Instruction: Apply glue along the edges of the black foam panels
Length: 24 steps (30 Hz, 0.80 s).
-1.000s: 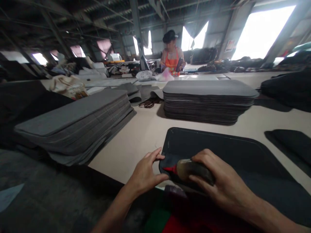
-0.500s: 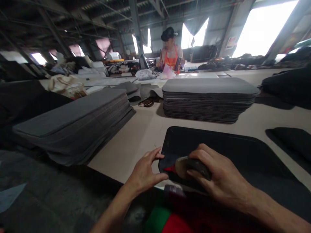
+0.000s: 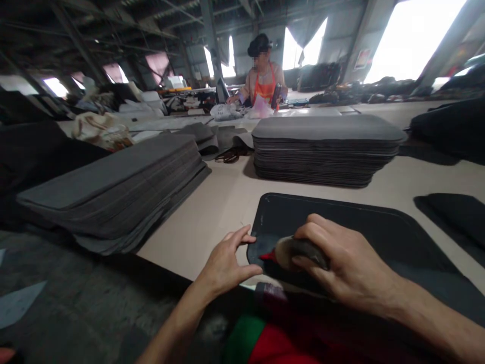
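Right hand [image 3: 341,263]: fingers closed around a bottle [image 3: 297,251], held low over the near left corner of the mat [image 3: 359,232].
Bottle: lies nearly level, red tip [image 3: 268,255] pointing left and touching or just above the mat (contact cannot be told). Most of the body is hidden under the fingers; contents cannot be made out.
Left hand [image 3: 225,263]: open, holding nothing. Fingertips [image 3: 248,237] rest on the mat's left edge, thumb at the near corner, just beside the red tip.
Hands: close together, not touching.
Mat: black, flat on the table [image 3: 227,202], raised rim along the far and left edges. Its near side is hidden by the right forearm and cut off toward the lower right.
Below the hands: red and green cloth [image 3: 265,344] and a dark object at the table edge, too blurred to identify.
Table: tan, runs away from the camera.
Right stack [image 3: 326,146]: grey sheets, piled level, beyond the mat and well apart from it.
Left stack [image 3: 113,187]: grey sheets, slumped toward the table edge (lower sheets fanned out).
Dark piece [image 3: 450,217]: right of the mat, cut off by the frame.
Straps [image 3: 229,156]: dark loops between the stacks, detail unclear.
Person [image 3: 263,81]: orange apron, at the far end of the table; hands among pale bags, what they hold cannot be told.
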Motion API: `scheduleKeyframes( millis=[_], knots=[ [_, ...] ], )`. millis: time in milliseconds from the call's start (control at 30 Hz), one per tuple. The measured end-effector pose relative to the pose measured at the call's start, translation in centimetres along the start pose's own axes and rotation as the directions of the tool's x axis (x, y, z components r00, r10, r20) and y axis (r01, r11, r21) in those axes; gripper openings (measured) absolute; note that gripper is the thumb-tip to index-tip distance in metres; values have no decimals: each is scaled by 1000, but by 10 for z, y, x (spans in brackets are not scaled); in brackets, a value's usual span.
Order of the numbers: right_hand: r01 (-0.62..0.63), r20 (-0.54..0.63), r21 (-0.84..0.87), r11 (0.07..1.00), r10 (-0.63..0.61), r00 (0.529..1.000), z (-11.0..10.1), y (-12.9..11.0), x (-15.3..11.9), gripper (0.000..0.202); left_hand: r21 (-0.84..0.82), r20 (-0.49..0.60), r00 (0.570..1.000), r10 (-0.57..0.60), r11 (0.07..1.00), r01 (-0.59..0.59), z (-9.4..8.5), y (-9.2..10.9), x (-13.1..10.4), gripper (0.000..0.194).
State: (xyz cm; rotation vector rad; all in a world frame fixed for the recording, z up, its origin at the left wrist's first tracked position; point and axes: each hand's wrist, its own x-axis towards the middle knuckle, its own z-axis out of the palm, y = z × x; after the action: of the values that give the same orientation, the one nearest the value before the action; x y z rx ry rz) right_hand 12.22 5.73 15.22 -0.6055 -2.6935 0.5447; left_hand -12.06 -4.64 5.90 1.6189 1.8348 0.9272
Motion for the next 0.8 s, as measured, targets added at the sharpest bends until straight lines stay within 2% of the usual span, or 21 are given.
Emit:
scheduleKeyframes(
  millis=[300,567,700,800],
  knots=[
    [2,19,-12,1000,-1,1000,-2,-5,4,5,7,7,1000,5,1000,-5,-1,0,0,94],
    [12,1,-68,998,-12,1000,-14,-3,4,6,3,-1,1000,10,1000,-10,1,-4,0,92],
    [6,15,-89,996,-4,1000,-17,-1,2,7,6,-1,1000,6,1000,-6,2,-6,1,91],
    [-15,40,-94,995,19,999,-26,3,-4,9,10,-4,1000,-5,1000,5,1,-3,1,89]
  ],
)
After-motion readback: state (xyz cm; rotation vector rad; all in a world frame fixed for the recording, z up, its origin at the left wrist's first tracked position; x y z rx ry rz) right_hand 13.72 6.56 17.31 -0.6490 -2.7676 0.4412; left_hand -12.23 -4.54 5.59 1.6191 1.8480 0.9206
